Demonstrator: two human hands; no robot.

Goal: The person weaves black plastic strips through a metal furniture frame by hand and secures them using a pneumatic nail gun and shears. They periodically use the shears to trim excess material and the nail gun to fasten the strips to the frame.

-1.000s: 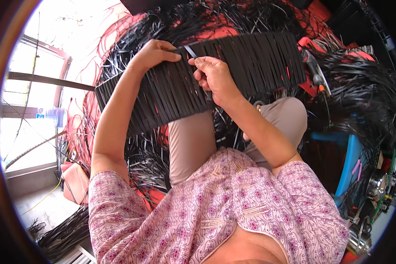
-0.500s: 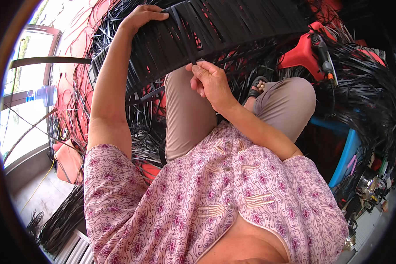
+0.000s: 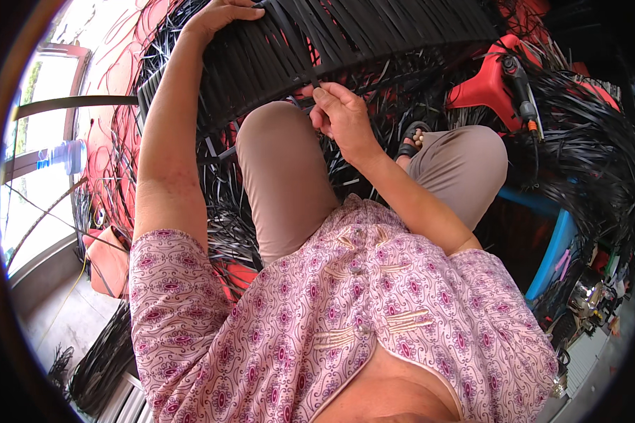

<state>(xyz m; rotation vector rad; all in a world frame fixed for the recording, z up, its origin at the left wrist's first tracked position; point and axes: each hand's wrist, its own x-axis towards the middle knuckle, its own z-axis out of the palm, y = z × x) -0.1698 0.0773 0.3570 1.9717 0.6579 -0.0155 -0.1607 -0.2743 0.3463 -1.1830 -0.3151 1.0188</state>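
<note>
In the head view, your right hand (image 3: 342, 116) has dropped from over the face of the black slatted panel (image 3: 374, 32) to just below its near edge, and your left hand (image 3: 222, 15) has shifted toward the upper left along the far edge. The panel itself now lies higher in the picture, partly cut off by the top, though your head may have tilted too. In the last half second your left knee (image 3: 279, 120) has also moved in close to the near edge. For the work in hand, this suggests that the black strip (image 3: 310, 63) has been drawn down across the panel and is being kept in line.

Your right thumb and forefinger look pinched together on the end of that strip. Your left thumb lies at the far edge; whether those fingers clamp it or merely rest there, you cannot tell.

The panel stretches above your legs, wide and gently bowed, its dark flat slats set closely side by side, with red showing through a few gaps. Loose black strips (image 3: 593, 148) lie heaped around it
</note>
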